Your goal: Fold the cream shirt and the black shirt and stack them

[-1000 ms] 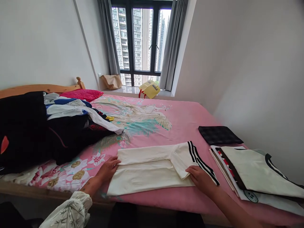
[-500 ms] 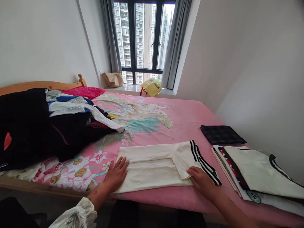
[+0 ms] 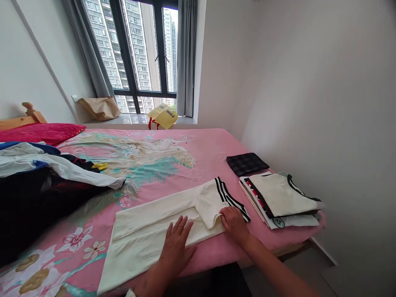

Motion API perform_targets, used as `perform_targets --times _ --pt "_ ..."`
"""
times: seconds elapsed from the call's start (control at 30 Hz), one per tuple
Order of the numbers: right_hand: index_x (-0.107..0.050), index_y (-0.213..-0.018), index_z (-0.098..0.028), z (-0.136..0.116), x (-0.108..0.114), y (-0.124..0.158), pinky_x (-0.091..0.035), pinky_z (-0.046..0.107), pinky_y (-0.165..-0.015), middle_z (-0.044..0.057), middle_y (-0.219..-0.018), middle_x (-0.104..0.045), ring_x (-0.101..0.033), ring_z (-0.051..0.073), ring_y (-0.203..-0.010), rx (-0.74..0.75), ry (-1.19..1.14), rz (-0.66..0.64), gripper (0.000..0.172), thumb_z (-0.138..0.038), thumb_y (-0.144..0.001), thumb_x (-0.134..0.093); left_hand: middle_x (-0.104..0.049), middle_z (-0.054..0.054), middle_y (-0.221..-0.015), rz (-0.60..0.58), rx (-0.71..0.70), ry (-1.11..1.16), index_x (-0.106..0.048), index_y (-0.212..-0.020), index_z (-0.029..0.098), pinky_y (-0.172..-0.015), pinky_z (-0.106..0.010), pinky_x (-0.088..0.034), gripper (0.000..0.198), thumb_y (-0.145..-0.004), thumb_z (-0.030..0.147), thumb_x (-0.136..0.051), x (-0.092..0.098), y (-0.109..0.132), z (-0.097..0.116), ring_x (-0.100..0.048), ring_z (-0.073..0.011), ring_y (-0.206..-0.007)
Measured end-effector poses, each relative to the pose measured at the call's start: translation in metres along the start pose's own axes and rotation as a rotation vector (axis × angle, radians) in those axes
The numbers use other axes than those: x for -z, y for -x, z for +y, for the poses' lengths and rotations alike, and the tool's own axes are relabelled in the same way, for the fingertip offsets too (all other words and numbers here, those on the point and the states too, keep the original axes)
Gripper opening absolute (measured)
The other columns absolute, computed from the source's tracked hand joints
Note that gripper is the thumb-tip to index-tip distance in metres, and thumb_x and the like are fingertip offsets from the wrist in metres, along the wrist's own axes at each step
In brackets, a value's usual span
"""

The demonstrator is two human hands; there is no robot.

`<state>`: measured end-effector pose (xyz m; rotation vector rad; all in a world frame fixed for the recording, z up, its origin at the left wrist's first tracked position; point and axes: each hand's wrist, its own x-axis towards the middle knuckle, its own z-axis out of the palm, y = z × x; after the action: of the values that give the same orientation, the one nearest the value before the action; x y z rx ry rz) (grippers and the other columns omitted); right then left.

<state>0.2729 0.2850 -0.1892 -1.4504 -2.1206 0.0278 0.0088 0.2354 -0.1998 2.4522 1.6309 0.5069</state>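
1. While my right hand (image 3: pixel 236 226) pinches the sleeve (image 3: pixel 208 204), my left hand (image 3: pixel 177 247) is spread open over the cream shirt (image 3: pixel 133 245).
2. I judge this folding; next calls for smoothing beneath my left hand.

Grey curtains (image 3: pixel 185 57) flank a dark-framed window (image 3: pixel 144 53).

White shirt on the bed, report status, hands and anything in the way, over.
Left hand spread over shirt, contact unclear. Right hand gripping it. Shirt partly folded, only hands covering it. Folded clothes alongside, apart.
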Motion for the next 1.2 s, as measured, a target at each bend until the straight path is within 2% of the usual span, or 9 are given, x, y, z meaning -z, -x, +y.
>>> perform_targets --times 0.13,0.27,0.43,0.57,0.67,0.77,0.93,1.1,1.2 --pt "-0.058 -0.086 -0.019 0.002 0.006 -0.007 -0.035 0.035 -0.086 0.005 -0.085 -0.062 -0.054 0.020 -0.086 -0.004 -0.010 0.026 0.016 -0.014 -0.084 -0.043 -0.038 -0.017 -0.144 0.032 0.071 0.039 -0.043 -0.134 0.018 -0.110 -0.055 -0.018 0.073 -0.068 0.041 -0.065 -0.034 -0.049 0.052 -0.028 -0.0341 -0.136" --pt "-0.058 -0.092 -0.020 0.007 0.014 -0.008 -0.032 0.037 -0.092 0.005 -0.089 -0.063 -0.054 0.019 -0.089 -0.018 -0.017 0.018 0.017 -0.014 -0.085 -0.044 -0.058 -0.013 -0.124 0.123 0.114 0.021 -0.060 -0.106 0.020 -0.102 -0.049 -0.029 0.033 -0.074 0.019 -0.054 -0.036 -0.081 0.066 -0.045 -0.0287 -0.124" --pt "-0.059 -0.099 -0.022 0.021 0.022 0.008 -0.018 0.044 -0.105 0.004 -0.103 -0.061 -0.049 0.022 -0.106 -0.024 -0.042 -0.104 0.030 -0.011 -0.071 -0.054 -0.066 -0.002 -0.112 0.083 -0.134 -0.042 -0.065 -0.088 0.025 -0.103 -0.044 -0.028 0.032 -0.075 0.004 -0.044 -0.008 -0.083 0.044 -0.049 -0.0223 -0.120" --pt "-0.058 -0.084 -0.020 0.039 0.032 0.017 -0.029 0.037 -0.096 0.004 -0.094 -0.062 -0.051 0.020 -0.098 -0.182 -0.086 -0.064 0.020 -0.009 -0.071 -0.048 -0.061 -0.001 -0.123 -0.100 -0.275 -0.104 -0.065 -0.101 0.029 -0.108 -0.051 -0.021 0.044 -0.073 0.003 -0.042 0.006 -0.069 0.024 -0.046 -0.0233 -0.125" --pt "-0.058 -0.089 -0.018 0.050 0.038 0.009 -0.036 0.030 -0.087 0.005 -0.095 -0.063 -0.052 0.018 -0.096 -0.353 -0.109 -0.038 0.019 -0.013 -0.079 -0.043 -0.054 -0.003 -0.134 -0.090 -0.290 -0.118 -0.060 -0.114 0.028 -0.111 -0.050 -0.018 0.049 -0.075 0.005 -0.041 0.007 -0.066 0.021 -0.039 -0.0225 -0.131" --pt "-0.059 -0.095 -0.019 0.055 0.034 -0.006 -0.038 0.026 -0.081 0.004 -0.095 -0.064 -0.054 0.018 -0.094 -0.419 -0.114 -0.103 0.020 -0.021 -0.085 -0.041 -0.052 -0.006 -0.135 -0.015 -0.241 -0.124 -0.057 -0.121 0.023 -0.111 -0.048 -0.021 0.042 -0.085 0.013 -0.037 -0.003 -0.068 0.028 -0.038 -0.0221 -0.132" --pt "-0.057 -0.109 -0.017 0.055 0.016 -0.028 -0.040 0.031 -0.073 0.005 -0.083 -0.066 -0.057 0.023 -0.087 -0.478 -0.059 -0.188 0.030 -0.032 -0.084 -0.050 -0.049 -0.005 -0.139 -0.039 -0.100 -0.100 -0.054 -0.124 0.026 -0.105 -0.051 -0.031 0.041 -0.086 0.019 -0.039 -0.029 -0.060 0.028 -0.040 -0.0242 -0.131" --pt "-0.051 -0.119 -0.017 0.042 0.007 -0.038 -0.036 0.038 -0.092 0.010 -0.118 -0.059 -0.048 0.026 -0.113 -0.437 -0.014 -0.126 0.037 -0.028 -0.084 -0.050 -0.059 -0.009 -0.124 0.150 0.073 -0.102 -0.060 -0.113 0.021 -0.096 -0.041 -0.041 0.033 -0.087 0.022 -0.041 -0.020 -0.059 -0.003 -0.053 -0.0228 -0.116" --pt "-0.053 -0.118 -0.017 0.027 -0.004 -0.039 -0.028 0.035 -0.104 0.009 -0.124 -0.056 -0.042 0.021 -0.122 -0.289 -0.026 -0.089 0.032 -0.024 -0.087 -0.046 -0.056 -0.010 -0.128 0.155 0.140 -0.202 -0.058 -0.118 0.019 -0.098 -0.042 -0.037 0.041 -0.081 0.014 -0.042 -0.010 -0.073 -0.022 -0.049 -0.0244 -0.120"
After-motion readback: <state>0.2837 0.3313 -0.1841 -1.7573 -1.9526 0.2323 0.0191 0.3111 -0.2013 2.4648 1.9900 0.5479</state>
